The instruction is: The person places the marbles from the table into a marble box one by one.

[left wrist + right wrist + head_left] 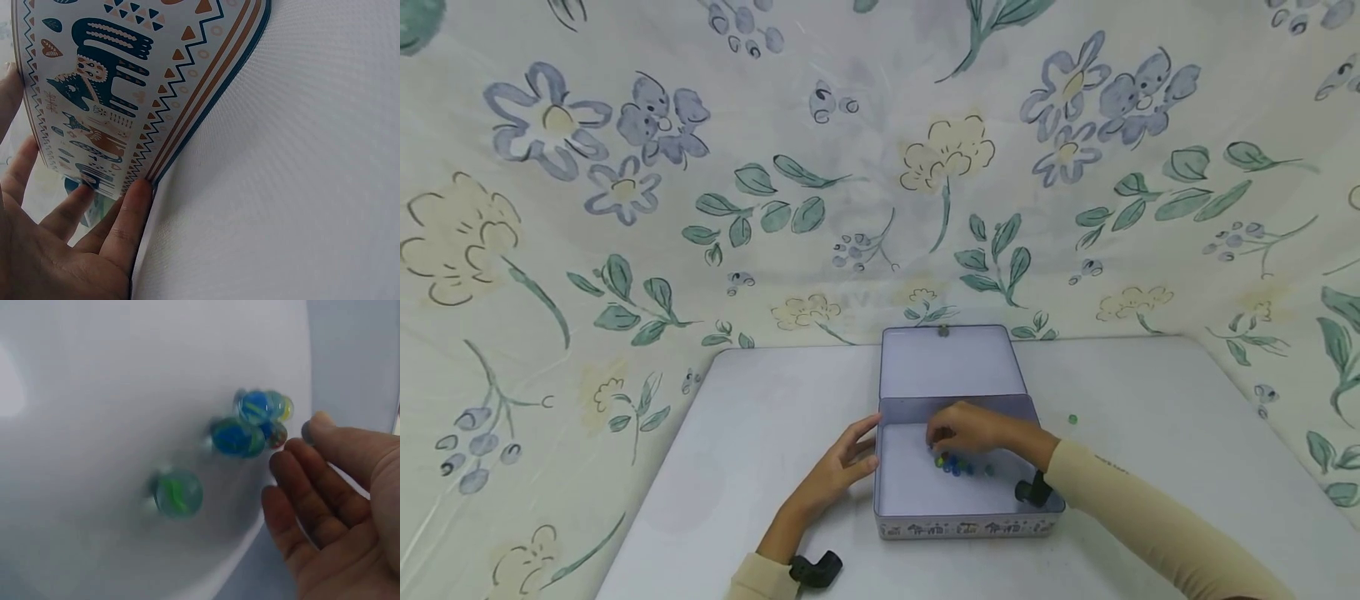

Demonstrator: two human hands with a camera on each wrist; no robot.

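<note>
A shallow metal tin (917, 492) stands on the table with its hinged lid (951, 362) raised at the back. My left hand (838, 467) rests its spread fingertips against the tin's left side; in the left wrist view that side wall (106, 94) bears printed animals. Inside the tin, my right hand (966, 427) reaches down with bent fingers. A small dark marble (306, 432) shows between its thumb and forefinger tips, partly hidden. Beside the fingers lies a cluster of blue, green and yellow glass marbles (232, 437). One green-swirled marble (179, 494) sits apart from them.
A green marble (1072, 419) lies on the white table (760, 417) to the right of the tin. Behind and around the table hangs a flower-printed sheet (865, 208). Dark wrist cameras (816, 570) are strapped to both wrists.
</note>
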